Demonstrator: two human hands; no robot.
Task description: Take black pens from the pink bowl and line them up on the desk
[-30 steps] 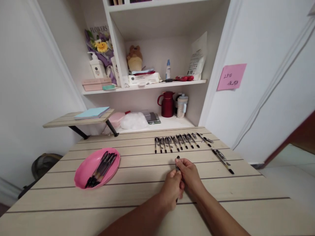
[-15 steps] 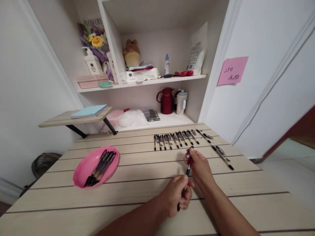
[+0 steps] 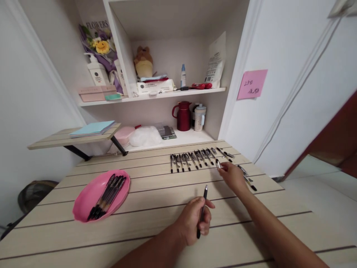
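My left hand point(image 3: 192, 221) is closed around a black pen point(image 3: 205, 192), its bare tip pointing up and away from me. Between the fingertips of my right hand point(image 3: 234, 176) is a pen cap point(image 3: 218, 164), dark with a shiny clip, held just over the table near the row's right end. That row of disassembled pens point(image 3: 184, 163), with slim dark and yellowish parts side by side, stretches across the far part of the table. More pen parts point(image 3: 250, 183) lie to the right, partly behind my right hand. Several whole pens point(image 3: 108, 196) rest in a pink dish point(image 3: 79, 203) on the left.
A white shelf unit point(image 3: 150, 97) stands behind the table point(image 3: 156, 230). On its lower level are a red jug point(image 3: 183, 116) and a pale cup point(image 3: 199, 118). A small raised wooden shelf point(image 3: 52, 139) carrying blue paper point(image 3: 92, 128) stands at the back left.
My right hand has drawn the cap off the pen and moved right and away with it, toward the row. My left hand still grips the pen. The view has shifted slightly.
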